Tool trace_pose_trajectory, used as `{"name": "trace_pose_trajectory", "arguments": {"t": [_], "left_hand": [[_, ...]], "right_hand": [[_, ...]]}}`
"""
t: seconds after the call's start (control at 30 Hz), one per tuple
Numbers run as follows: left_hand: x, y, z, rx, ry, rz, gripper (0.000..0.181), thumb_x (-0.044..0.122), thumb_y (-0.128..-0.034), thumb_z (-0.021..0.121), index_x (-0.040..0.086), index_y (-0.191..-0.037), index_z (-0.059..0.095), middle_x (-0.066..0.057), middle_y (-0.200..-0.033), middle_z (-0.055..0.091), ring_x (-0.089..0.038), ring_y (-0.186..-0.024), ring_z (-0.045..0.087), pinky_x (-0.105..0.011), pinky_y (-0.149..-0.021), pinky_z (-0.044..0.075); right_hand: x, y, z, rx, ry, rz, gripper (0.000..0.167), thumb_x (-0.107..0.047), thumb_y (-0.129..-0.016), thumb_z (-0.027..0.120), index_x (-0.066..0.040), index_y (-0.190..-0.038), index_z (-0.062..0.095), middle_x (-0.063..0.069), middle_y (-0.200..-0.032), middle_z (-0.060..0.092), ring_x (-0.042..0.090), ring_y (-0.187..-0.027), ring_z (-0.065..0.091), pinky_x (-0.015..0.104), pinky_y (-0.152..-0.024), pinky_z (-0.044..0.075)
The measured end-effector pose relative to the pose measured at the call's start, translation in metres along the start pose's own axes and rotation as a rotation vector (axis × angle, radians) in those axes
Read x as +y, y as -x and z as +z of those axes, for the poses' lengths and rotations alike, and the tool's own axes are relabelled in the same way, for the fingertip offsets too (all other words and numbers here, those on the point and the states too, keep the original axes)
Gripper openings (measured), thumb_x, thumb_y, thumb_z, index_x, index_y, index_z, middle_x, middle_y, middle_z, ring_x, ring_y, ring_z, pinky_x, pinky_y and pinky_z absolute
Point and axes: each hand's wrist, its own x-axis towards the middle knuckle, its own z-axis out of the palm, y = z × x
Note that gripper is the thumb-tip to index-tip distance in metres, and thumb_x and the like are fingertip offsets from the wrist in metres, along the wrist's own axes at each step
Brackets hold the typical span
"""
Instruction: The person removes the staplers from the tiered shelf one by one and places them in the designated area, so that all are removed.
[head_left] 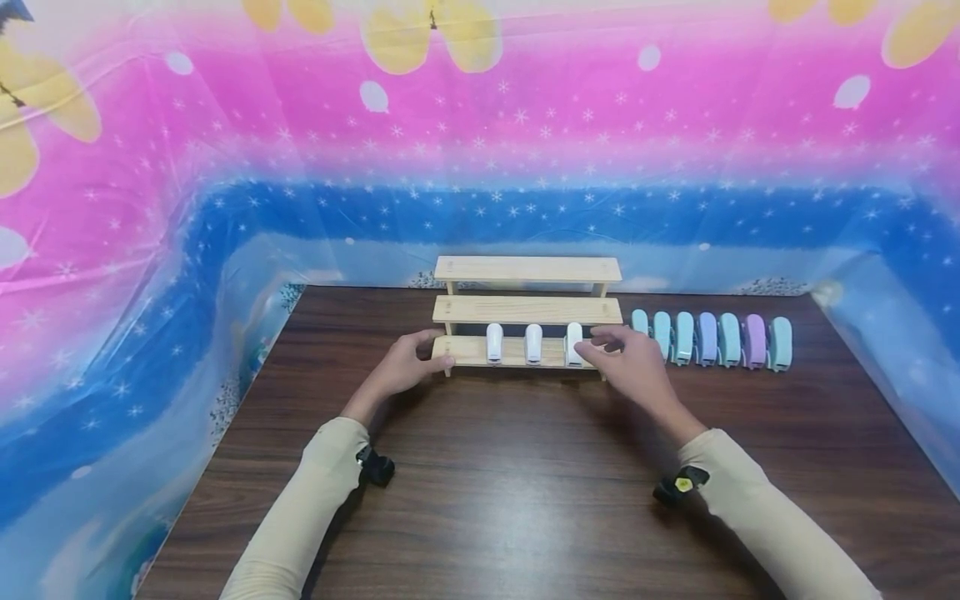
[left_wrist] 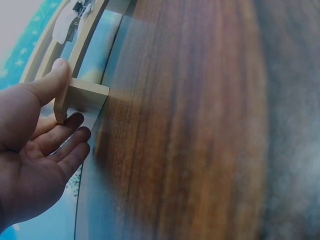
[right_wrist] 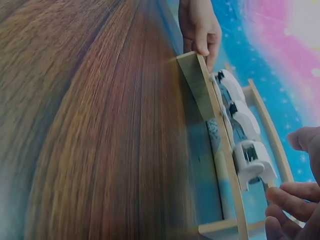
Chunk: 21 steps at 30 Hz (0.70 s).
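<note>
My left hand [head_left: 405, 364] grips the left end of the lowest board of a wooden three-step rack [head_left: 525, 310], thumb on top and fingers beneath. On that board stand three small white staplers: a left one [head_left: 494, 343], a middle one [head_left: 533, 343] and a right one [head_left: 573, 345]. Beside the right stapler is my right hand [head_left: 632, 367]. In the right wrist view its thumb and fingers [right_wrist: 292, 200] are spread apart, with a gap between them and the right stapler [right_wrist: 254, 164].
A row of several pastel staplers, including a blue one [head_left: 706, 339] and a purple one [head_left: 753, 342], stands right of the rack on the brown wooden table [head_left: 510, 500]. A printed cloth [head_left: 525, 208] hangs behind the table and along its sides.
</note>
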Motion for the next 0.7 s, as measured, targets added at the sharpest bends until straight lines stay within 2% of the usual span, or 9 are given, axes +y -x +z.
{"name": "trace_pose_trajectory", "arguments": {"t": [0.27,0.43,0.7], "left_hand": [[0.000,0.000,0.000,0.000,0.009,0.002,0.063,0.031,-0.0985,0.071,0.000,-0.149,0.048,-0.020,-0.148,0.053,-0.035,-0.138,0.048,-0.054,-0.109,0.042],[0.000,0.000,0.000,0.000,0.007,0.002,0.063,0.031,-0.0984,0.071,0.001,-0.149,0.049,-0.020,-0.147,0.054,-0.035,-0.138,0.049,-0.054,-0.109,0.042],[-0.001,0.000,0.000,0.002,0.003,0.005,0.063,0.031,-0.0984,0.071,0.000,-0.149,0.049,-0.020,-0.147,0.054,-0.035,-0.138,0.049,-0.055,-0.109,0.042]], "right_hand": [[-0.002,-0.005,0.011,0.035,0.045,-0.023,0.062,-0.060,-0.089,0.072,-0.008,-0.123,0.072,0.011,-0.110,0.075,0.029,-0.100,0.070,0.048,-0.084,0.055],[-0.002,-0.006,0.015,0.032,0.055,-0.008,0.059,-0.057,-0.089,0.074,-0.008,-0.121,0.073,0.010,-0.105,0.075,0.027,-0.095,0.070,0.047,-0.082,0.056],[-0.004,-0.009,0.019,0.016,0.070,-0.009,0.056,-0.051,-0.090,0.075,-0.004,-0.121,0.073,0.014,-0.105,0.075,0.029,-0.095,0.071,0.048,-0.082,0.056]]}}
